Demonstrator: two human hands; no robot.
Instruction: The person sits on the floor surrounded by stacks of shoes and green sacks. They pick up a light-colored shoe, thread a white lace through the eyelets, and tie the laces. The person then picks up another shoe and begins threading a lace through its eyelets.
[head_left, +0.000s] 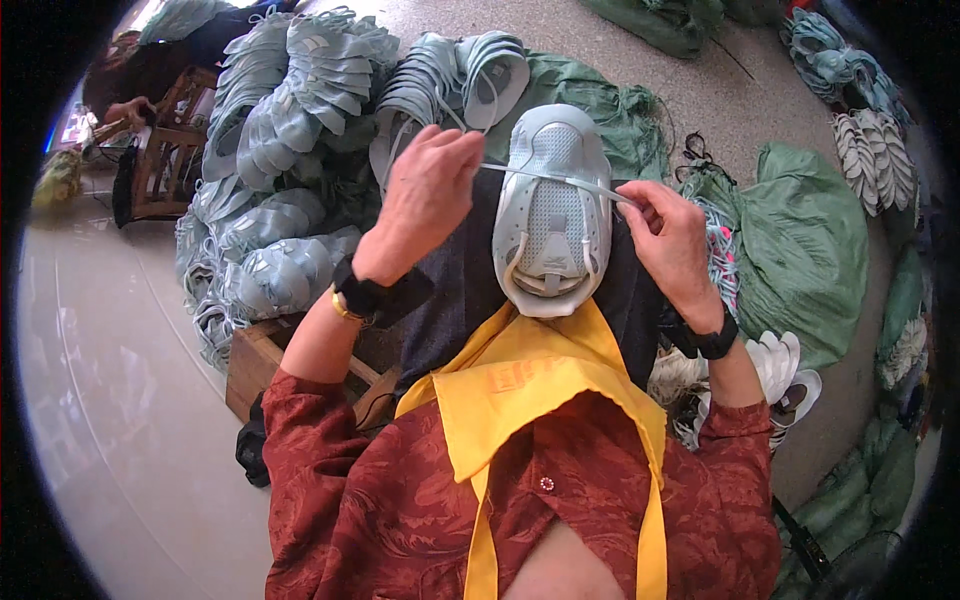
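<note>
A pale blue-green shoe upper (553, 225) lies on my lap, its toe pointing away from me. Across its front part runs a pale flat shoelace (592, 187), drawn out to both sides. My left hand (428, 195), left of the toe and raised, is closed on one side of the lace; its fingertips are partly hidden. At the right edge of the upper, my right hand (668, 240) pinches the other side between thumb and fingers. Lower on the upper, two short lace loops show near the heel opening.
Stacks of similar pale uppers (310, 85) stand at the far left, with more uppers (475, 75) beyond the toe. Green woven sacks (805, 255) lie to the right. White shoe parts (875, 160) sit farther right. A wooden box (262, 372) is beside my left leg.
</note>
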